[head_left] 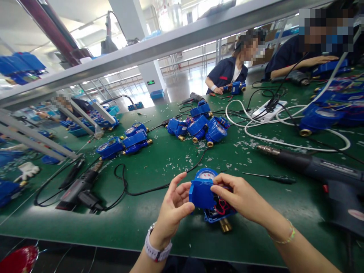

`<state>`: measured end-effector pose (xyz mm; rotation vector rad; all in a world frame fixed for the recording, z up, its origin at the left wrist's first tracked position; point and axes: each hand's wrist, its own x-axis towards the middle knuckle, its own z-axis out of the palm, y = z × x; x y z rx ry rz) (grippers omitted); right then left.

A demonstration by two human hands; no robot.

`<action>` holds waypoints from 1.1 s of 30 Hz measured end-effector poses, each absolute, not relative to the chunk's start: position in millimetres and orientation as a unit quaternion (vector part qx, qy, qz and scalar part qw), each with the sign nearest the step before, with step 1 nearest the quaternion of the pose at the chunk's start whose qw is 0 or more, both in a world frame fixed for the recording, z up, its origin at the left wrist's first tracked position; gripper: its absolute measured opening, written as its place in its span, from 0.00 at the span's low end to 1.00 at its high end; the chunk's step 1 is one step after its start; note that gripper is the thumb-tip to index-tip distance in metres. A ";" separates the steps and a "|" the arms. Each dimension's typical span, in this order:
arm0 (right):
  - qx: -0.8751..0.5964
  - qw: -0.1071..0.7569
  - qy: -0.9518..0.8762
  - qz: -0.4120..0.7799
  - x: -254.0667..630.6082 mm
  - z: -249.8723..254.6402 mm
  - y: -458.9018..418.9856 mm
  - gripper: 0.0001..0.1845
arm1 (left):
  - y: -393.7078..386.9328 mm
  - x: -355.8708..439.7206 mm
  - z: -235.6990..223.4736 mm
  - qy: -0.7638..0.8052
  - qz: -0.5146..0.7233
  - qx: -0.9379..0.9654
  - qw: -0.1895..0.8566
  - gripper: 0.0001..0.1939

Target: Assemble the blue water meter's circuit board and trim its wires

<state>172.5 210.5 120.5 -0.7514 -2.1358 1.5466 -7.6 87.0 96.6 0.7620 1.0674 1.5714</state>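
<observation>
A blue water meter (pixel 220 217) with a brass pipe end lies on the green bench in front of me, its wiring compartment uncovered and red wires showing. The blue cover (pixel 201 195) is tilted up at the compartment's left side. My right hand (pixel 237 195) pinches the cover's right edge between thumb and fingers. At the opposite edge, my left hand (pixel 178 199) has its thumb on the lower corner and its fingers partly behind the cover. Above the cover shows the round dial (pixel 207 174).
Several blue meters (pixel 197 127) stand farther back. Heat guns lie at left (pixel 81 189) and right (pixel 301 163), with a screwdriver (pixel 273 177) nearby. Cables and a white power strip (pixel 269 110) cross the right side. Plastic scraps litter the bench; co-workers sit opposite, one holding a meter (pixel 237 88).
</observation>
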 end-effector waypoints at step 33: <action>-0.217 0.148 -0.849 0.459 168.6 130.0 209.3 0.12 | 81.2 -20.2 118.0 0.594 0.421 0.537 0.426 0.40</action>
